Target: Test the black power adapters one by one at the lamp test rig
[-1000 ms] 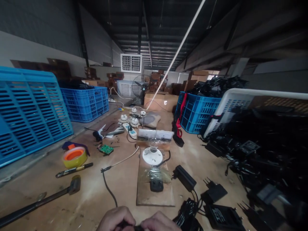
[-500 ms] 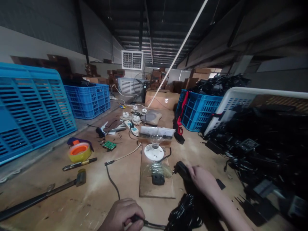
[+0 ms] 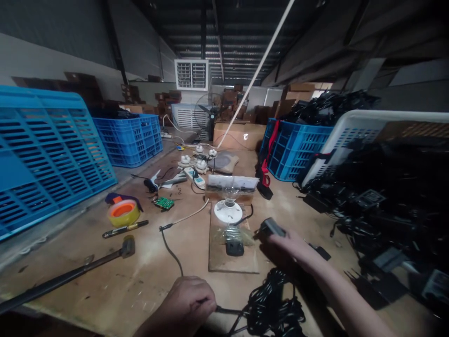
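Note:
My left hand (image 3: 189, 299) is closed at the front of the table around a black cable (image 3: 228, 310). That cable runs right into a tied, coiled bundle (image 3: 275, 304). A dark lead (image 3: 171, 255) comes down to the same hand from a joint with a pale wire; whether the two meet inside my fingers is hidden. My right hand (image 3: 289, 243) grips a black power adapter (image 3: 270, 228) just right of a wooden board (image 3: 231, 267). On the board sit a white lamp holder (image 3: 228, 213) with a clear bulb and a black socket (image 3: 234, 248) partly wrapped in clear tape.
To the left lie a hammer (image 3: 87, 267), a marker (image 3: 125, 229), a tape roll (image 3: 123, 213) and a green circuit board (image 3: 163, 202). Blue crates (image 3: 52, 159) stand on both sides. A heap of black adapters (image 3: 396, 215) spills from a white basket (image 3: 396, 114) at right.
My right hand has turned the adapter so more of its face shows. My left hand still holds the cable, its fingers curled further over. The view has tilted slightly down and shifted left.

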{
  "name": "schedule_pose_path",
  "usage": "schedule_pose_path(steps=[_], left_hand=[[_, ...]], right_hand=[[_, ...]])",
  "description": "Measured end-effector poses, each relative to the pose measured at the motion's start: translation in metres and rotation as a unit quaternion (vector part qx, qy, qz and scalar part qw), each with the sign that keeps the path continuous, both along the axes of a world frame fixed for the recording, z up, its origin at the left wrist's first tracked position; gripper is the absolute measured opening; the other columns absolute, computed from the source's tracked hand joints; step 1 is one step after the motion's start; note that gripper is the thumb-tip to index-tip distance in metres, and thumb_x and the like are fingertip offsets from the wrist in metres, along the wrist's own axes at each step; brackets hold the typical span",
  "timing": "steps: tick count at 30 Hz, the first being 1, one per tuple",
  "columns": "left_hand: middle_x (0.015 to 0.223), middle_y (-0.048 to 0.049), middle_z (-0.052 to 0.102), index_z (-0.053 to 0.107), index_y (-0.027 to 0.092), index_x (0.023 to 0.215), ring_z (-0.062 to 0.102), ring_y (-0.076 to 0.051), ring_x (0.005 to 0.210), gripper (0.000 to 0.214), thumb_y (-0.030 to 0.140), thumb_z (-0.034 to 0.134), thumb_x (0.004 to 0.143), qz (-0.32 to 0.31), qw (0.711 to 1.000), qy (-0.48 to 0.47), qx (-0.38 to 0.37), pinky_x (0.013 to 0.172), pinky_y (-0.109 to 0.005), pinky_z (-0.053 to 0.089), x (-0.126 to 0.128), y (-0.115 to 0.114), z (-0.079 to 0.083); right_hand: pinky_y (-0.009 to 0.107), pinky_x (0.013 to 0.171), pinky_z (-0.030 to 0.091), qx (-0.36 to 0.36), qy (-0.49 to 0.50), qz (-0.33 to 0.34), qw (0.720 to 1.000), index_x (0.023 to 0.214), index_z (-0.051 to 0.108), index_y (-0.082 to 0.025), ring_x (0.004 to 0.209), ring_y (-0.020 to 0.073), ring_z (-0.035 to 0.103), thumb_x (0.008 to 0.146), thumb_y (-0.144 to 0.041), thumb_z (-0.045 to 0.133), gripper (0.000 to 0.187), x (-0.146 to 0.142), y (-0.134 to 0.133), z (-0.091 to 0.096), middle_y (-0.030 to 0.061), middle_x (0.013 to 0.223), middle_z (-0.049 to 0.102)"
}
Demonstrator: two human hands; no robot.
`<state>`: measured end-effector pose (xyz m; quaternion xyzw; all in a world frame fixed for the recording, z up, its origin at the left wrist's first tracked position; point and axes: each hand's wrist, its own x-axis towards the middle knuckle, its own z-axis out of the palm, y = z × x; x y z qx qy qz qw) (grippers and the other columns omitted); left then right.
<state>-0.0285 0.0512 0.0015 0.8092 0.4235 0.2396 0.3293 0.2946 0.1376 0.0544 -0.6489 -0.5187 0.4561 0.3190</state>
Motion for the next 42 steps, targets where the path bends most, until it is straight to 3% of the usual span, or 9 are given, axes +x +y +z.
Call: schedule_pose_path(steps=[4,8,12,15,17,22,34,39,42], left_hand=[[0.069,0.0042,0.057,0.051,0.02,0.07,0.053,-0.012,0.068,0.035,0.034,0.041,0.1,-0.041,0.999,-0.014,0.023,0.07,-0.023,0.036,-0.002,0.001,-0.002],[0.071,0.0042,0.057,0.049,0.021,0.073,0.051,-0.012,0.068,0.038,0.037,0.036,0.105,-0.049,0.998,-0.022,0.043,0.071,-0.024,0.036,-0.004,0.0,-0.002],[0.076,0.0035,0.06,0.053,0.021,0.078,0.055,-0.012,0.074,0.031,0.033,0.042,0.105,-0.05,0.998,-0.014,0.034,0.076,-0.023,0.037,-0.006,-0.005,0.0],[0.074,0.0037,0.06,0.052,0.021,0.076,0.054,-0.012,0.073,0.03,0.031,0.046,0.104,-0.035,0.999,-0.005,0.025,0.073,-0.023,0.038,-0.006,-0.008,0.001],[0.073,0.0037,0.06,0.052,0.021,0.075,0.054,-0.012,0.072,0.03,0.03,0.046,0.103,-0.034,0.999,-0.008,0.028,0.071,-0.023,0.037,-0.006,-0.008,0.002],[0.072,0.0033,0.059,0.054,0.021,0.075,0.054,-0.012,0.07,0.03,0.027,0.043,0.102,-0.036,0.998,-0.014,0.04,0.071,-0.023,0.038,-0.003,-0.006,0.004],[0.095,0.0022,0.071,0.068,0.026,0.099,0.064,-0.015,0.093,0.011,0.028,0.057,0.098,-0.014,0.998,-0.057,0.0,0.088,-0.023,0.042,-0.005,-0.013,0.012],[0.075,0.0003,0.068,0.064,0.021,0.079,0.063,-0.014,0.076,0.053,0.054,0.033,0.107,-0.012,0.996,-0.04,0.076,0.079,-0.025,0.042,-0.001,-0.01,0.007],[0.07,0.0003,0.066,0.06,0.02,0.073,0.063,-0.013,0.071,0.061,0.059,0.028,0.107,-0.01,0.995,-0.015,0.096,0.074,-0.025,0.042,0.0,-0.007,0.001]], right_hand=[[0.024,0.049,0.047,0.03,0.15,-0.061,0.986,0.094,0.067,-0.016,0.063,0.0171,0.061,0.089,-0.068,0.054,0.053,-0.024,-0.028,0.013,0.007,0.077,0.069],[0.032,0.066,0.056,0.014,0.307,-0.063,0.95,0.096,0.065,-0.017,0.071,0.0217,0.067,0.079,-0.066,0.071,0.052,-0.065,-0.061,-0.003,0.0067,0.079,0.07],[0.037,0.075,0.055,0.178,0.085,-0.128,0.972,0.13,0.051,-0.019,0.078,0.0257,0.07,0.077,-0.053,0.075,0.068,-0.097,-0.077,-0.022,0.0047,0.088,0.073],[0.037,0.065,0.055,0.197,-0.053,-0.12,0.971,0.155,0.034,-0.022,0.065,0.0242,0.069,0.087,-0.054,0.061,0.079,-0.106,-0.081,-0.024,0.0045,0.093,0.073],[0.038,0.07,0.058,0.214,-0.098,-0.104,0.966,0.157,0.033,-0.024,0.077,0.026,0.073,0.091,-0.053,0.055,0.076,-0.108,-0.082,-0.025,0.0079,0.111,0.073],[0.042,0.105,0.05,0.276,-0.129,-0.086,0.949,0.153,0.042,-0.022,0.132,0.0284,0.056,0.094,-0.048,0.052,0.066,-0.11,-0.08,-0.031,0.0107,0.147,0.055],[0.044,0.091,0.059,0.241,-0.214,-0.044,0.946,0.156,0.035,-0.026,0.121,0.0311,0.065,0.095,-0.043,0.047,0.064,-0.11,-0.077,-0.037,0.0103,0.14,0.062],[0.044,0.095,0.058,0.272,-0.226,-0.052,0.934,0.156,0.034,-0.028,0.126,0.0292,0.062,0.097,-0.045,0.047,0.062,-0.107,-0.074,-0.053,0.008,0.144,0.06],[0.044,0.095,0.058,0.279,-0.219,-0.049,0.934,0.155,0.034,-0.028,0.127,0.0294,0.061,0.097,-0.044,0.046,0.062,-0.107,-0.074,-0.054,0.0083,0.145,0.059]])
